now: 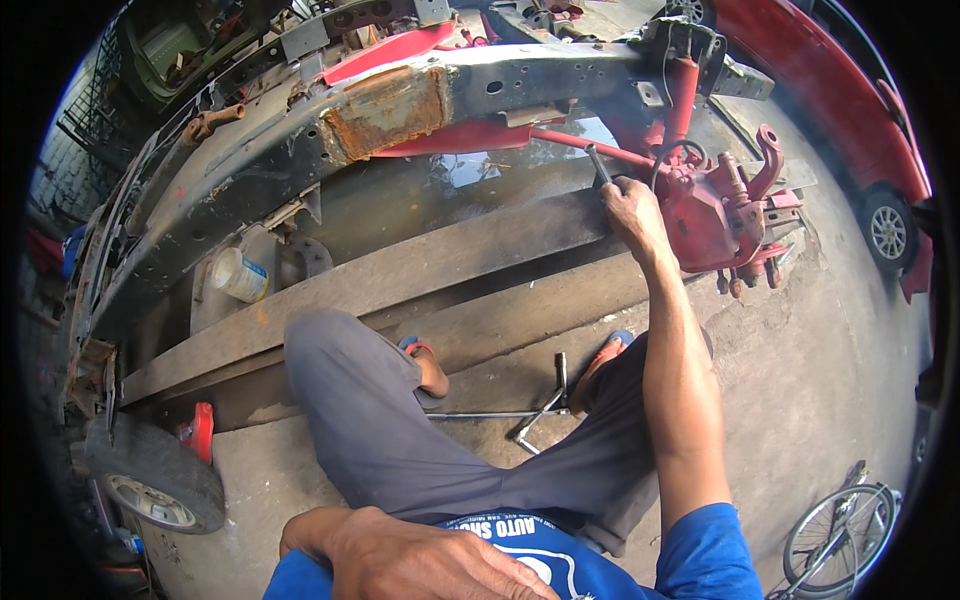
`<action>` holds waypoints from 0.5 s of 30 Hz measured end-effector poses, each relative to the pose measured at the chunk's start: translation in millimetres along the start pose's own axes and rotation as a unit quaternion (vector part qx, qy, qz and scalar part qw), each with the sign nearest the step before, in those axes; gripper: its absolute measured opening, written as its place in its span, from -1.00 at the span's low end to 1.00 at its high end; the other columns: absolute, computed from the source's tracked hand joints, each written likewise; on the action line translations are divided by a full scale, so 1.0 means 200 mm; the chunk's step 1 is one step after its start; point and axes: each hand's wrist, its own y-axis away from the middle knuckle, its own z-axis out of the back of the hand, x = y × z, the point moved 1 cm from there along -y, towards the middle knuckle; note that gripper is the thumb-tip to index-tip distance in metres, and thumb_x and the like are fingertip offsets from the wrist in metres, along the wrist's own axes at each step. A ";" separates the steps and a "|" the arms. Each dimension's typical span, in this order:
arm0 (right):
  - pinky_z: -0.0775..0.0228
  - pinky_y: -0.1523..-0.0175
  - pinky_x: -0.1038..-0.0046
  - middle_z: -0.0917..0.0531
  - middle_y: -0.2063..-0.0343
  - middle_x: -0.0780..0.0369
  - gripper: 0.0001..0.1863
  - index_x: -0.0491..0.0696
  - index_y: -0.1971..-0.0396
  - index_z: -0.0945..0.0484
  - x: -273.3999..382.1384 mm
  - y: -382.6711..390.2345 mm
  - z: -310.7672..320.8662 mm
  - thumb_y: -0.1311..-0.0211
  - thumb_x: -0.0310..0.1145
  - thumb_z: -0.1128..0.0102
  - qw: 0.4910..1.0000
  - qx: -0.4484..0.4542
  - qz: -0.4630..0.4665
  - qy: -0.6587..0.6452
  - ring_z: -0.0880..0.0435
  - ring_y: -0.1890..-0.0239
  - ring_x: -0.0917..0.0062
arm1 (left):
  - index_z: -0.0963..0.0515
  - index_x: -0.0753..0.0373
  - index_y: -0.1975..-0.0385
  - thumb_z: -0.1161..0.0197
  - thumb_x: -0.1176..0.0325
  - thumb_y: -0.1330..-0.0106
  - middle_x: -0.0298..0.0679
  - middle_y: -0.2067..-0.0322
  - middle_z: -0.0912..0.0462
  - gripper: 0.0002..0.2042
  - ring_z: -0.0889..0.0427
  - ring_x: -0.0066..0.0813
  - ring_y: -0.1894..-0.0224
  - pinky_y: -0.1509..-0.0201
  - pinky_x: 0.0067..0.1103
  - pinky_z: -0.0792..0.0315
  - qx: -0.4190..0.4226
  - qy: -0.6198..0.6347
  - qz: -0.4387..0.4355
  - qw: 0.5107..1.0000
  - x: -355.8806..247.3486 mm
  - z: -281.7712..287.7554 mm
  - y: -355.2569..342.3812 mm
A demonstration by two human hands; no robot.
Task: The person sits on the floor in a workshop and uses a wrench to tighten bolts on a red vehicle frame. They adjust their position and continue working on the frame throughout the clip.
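My right hand (633,212) is reached out and closed on a metal hand tool, which looks like a wrench (597,163). The tool's end sticks up from my fist beside the red axle (700,215) of a vehicle chassis. A red tube (580,140) and a red shock absorber (682,95) meet the axle close by. My left hand (425,560) rests near my chest, against the blue shirt, its fingers stretched out flat and partly cut off by the lower edge. Nothing shows in it.
The rusty frame rail (390,108) spans the far side above a pit edged by a long beam (430,255). A white bucket (240,275) stands at left, near a wheel (155,480). Long-handled socket tools (540,415) lie between my feet. A red car (850,110) and a bicycle (840,540) are at right.
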 end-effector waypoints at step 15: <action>-0.50 0.08 0.21 -0.69 0.49 -0.03 -0.58 -0.28 0.32 -0.65 -0.01 0.02 0.03 -0.21 -0.20 0.02 0.987 0.090 -0.049 -0.120 -0.72 0.34 0.18 | -0.09 0.18 -0.46 -0.20 0.29 -0.39 0.12 0.04 -0.66 -0.33 -0.75 -0.23 0.18 0.16 -0.40 -0.66 -0.331 -0.609 0.538 0.481 -0.01 1.47 0.31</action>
